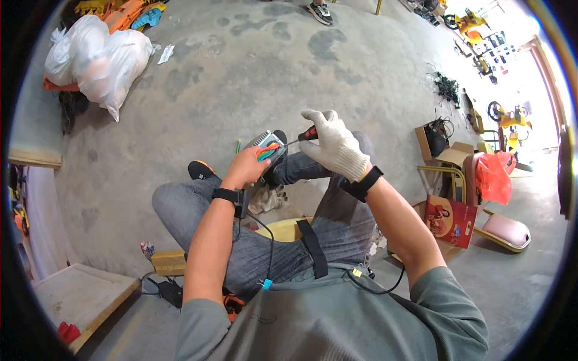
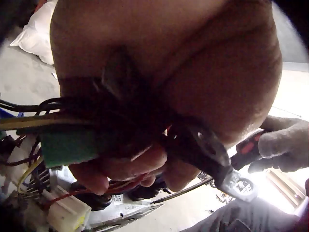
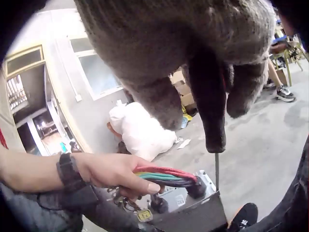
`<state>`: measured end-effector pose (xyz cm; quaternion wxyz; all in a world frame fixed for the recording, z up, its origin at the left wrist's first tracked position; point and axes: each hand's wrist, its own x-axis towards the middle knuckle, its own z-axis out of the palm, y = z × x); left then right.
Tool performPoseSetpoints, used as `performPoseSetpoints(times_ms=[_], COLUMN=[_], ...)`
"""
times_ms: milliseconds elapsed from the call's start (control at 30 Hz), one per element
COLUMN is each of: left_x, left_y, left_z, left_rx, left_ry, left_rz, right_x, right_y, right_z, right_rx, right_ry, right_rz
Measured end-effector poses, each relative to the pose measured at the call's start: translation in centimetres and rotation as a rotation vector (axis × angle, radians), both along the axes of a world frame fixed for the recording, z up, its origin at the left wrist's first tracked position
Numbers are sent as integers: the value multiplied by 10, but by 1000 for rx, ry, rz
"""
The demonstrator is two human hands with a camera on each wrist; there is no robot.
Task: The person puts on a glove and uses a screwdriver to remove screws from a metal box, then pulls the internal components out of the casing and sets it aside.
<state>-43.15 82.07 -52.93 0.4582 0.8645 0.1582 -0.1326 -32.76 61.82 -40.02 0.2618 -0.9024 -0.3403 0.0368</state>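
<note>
- Metal box, beside the left hand: probably heavy, stiff; best held by its sides.
- Wires: likely soft, bendy; left hand's fingers curl round them.
- Screwdriver: rigid; right hand grips its handle.

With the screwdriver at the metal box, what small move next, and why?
Probably the right hand should check the screwdriver tip before turning: the shaft appears to reach the corner of the metal box, but its seating is unclear. The left hand grips the wires, perhaps helping steady things.
</note>
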Motion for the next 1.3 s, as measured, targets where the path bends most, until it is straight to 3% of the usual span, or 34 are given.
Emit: performPoseSetpoints(times_ms=[100,233,300,400,433,600,833,1200,1267,1300], left_x=[1,0,2,-2,-3,-8,-9,-9,-8,-8], left_y=[-2,-4,-6,-5,-3,-4,-7,-7,-7,-7], left_z=[2,1,4,3,-4,-6,4,11,10,12], left_rx=[18,18,5,-7,-17,-2,-16,-15,-15,-15], left_ry=[46,33,45,98,37,-36,4,-5,0,1], left_rz=[1,-43,-49,-5,-14,21,85,80,76,77], right_x=[10,13,16,8,5,11,17,30,32,34], right_y=[2,-1,-3,-2,1,-1,-18,-31,-30,-30], right_z=[-2,-7,-9,-9,1,-3,-4,-2,-4,-7], right_rx=[-140,-109,-53,-9,-19,-74,32,88,250,250], right_ry=[163,105,-41,-84,59,116,132,261,514,515], right_rz=[-62,42,170,120,77,67,140,-68,-243,-243])
